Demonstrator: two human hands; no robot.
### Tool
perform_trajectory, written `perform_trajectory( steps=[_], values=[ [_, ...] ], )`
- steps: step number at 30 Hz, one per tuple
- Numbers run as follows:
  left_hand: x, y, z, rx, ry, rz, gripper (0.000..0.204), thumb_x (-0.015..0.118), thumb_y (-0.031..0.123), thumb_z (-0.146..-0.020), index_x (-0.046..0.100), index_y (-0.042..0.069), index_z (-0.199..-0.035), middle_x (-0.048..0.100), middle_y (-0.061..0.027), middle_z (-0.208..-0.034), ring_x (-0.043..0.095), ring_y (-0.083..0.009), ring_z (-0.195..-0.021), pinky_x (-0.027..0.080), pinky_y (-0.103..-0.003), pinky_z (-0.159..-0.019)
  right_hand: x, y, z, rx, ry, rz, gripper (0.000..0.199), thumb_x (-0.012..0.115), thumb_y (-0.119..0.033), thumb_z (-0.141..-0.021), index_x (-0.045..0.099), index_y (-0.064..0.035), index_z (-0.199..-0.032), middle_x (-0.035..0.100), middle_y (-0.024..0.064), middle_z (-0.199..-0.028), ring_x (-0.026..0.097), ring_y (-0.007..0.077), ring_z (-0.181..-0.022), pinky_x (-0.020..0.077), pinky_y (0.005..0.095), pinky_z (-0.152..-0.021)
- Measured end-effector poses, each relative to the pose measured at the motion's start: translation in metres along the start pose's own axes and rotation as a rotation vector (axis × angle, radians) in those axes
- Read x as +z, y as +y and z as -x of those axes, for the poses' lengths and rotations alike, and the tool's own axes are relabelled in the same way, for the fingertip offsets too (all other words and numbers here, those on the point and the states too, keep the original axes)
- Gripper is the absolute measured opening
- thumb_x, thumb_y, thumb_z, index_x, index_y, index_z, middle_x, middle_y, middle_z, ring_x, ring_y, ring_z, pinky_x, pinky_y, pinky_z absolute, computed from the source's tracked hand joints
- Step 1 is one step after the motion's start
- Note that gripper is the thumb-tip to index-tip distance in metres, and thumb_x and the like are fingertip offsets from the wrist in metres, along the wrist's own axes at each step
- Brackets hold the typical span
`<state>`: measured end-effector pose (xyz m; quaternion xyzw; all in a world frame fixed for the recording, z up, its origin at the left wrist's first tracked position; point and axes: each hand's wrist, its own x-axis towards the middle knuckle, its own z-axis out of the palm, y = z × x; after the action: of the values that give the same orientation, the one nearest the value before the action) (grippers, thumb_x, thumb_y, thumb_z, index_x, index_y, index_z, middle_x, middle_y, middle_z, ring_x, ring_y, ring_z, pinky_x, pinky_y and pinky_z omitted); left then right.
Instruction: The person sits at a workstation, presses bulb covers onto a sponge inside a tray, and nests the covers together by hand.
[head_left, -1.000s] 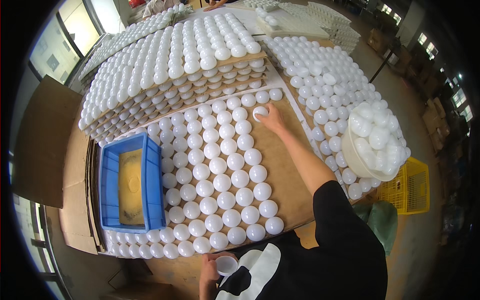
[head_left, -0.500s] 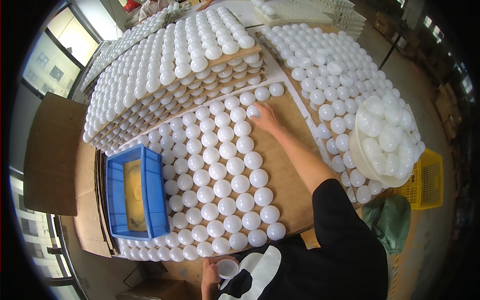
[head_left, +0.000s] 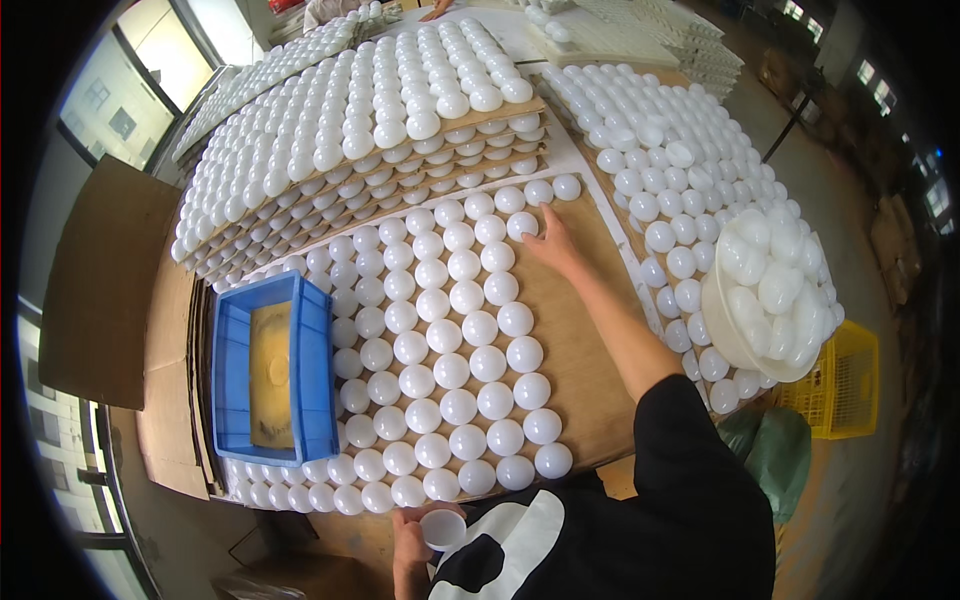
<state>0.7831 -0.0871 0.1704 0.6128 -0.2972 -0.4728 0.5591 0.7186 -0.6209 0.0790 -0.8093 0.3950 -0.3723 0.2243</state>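
Now your right hand [head_left: 553, 243] has slid a little down the far row, off the corner dome it touched a second ago.
Its fingers lie flat and spread beside a white dome [head_left: 521, 225] on the cardboard sheet [head_left: 585, 350]; your left hand [head_left: 415, 530] grips a white cap [head_left: 443, 528] at your chest, round, smooth, matte.

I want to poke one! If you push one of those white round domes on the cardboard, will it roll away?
Probably not far. The white domes seem to sit on flat open rims in tidy rows on the cardboard sheet, so a push would likely slide one. They look thin and hollow, probably light: the left hand holds one easily. The right hand touches another with fingertips only.
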Motion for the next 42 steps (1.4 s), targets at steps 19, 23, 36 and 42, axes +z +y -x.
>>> perform_trajectory(
  steps=[19, 23, 36, 42],
  values=[
    [-0.041, 0.032, -0.036, 0.443, 0.665, 0.136, 0.062, 0.046, 0.032, -0.075, 0.048, -0.002, -0.127, 0.061, -0.0172, -0.095, 0.06, -0.0225, -0.088, 0.048, -0.032, -0.076, -0.015, -0.321, 0.235, 0.271, -1.195, -1.353, 0.062, 0.064, -0.015, -0.094, 0.031, -0.0063, -0.145, 0.048, 0.0143, -0.131, 0.056, 0.0225, -0.111, 0.0561, 0.036, -0.082],
    [-0.052, 0.031, -0.015, 0.44, 0.723, 0.063, 0.064, 0.043, 0.025, -0.073, 0.042, -0.001, -0.131, 0.059, -0.0233, -0.098, 0.06, -0.0321, -0.09, 0.048, -0.037, -0.082, -0.004, -0.351, 0.23, 0.141, -1.349, -1.294, 0.065, 0.067, -0.013, -0.09, 0.032, -0.0047, -0.144, 0.049, 0.0151, -0.129, 0.057, 0.0212, -0.11, 0.0565, 0.0334, -0.079],
    [-0.053, -0.089, 0.07, 0.244, 0.583, 0.177, 0.048, 0.035, 0.012, -0.066, 0.062, -0.011, -0.098, 0.068, -0.0195, -0.092, 0.064, -0.0273, -0.091, 0.049, -0.035, -0.089, 0.223, -0.465, 0.096, -0.807, -0.916, 0.147, 0.063, 0.076, -0.025, -0.076, 0.053, -0.0051, -0.131, 0.062, 0.0231, -0.117, 0.059, 0.0391, -0.111, 0.0461, 0.0453, -0.098],
    [-0.045, -0.119, 0.098, 0.062, 0.637, 0.248, 0.047, 0.034, 0.006, -0.063, 0.063, -0.01, -0.095, 0.068, -0.0183, -0.093, 0.064, -0.0273, -0.091, 0.049, -0.035, -0.09, 0.26, -0.46, 0.109, -0.89, -0.966, 0.261, 0.05, 0.072, -0.021, -0.077, 0.06, -0.007, -0.124, 0.064, 0.0232, -0.111, 0.062, 0.039, -0.104, 0.0502, 0.0452, -0.092]
  ],
)
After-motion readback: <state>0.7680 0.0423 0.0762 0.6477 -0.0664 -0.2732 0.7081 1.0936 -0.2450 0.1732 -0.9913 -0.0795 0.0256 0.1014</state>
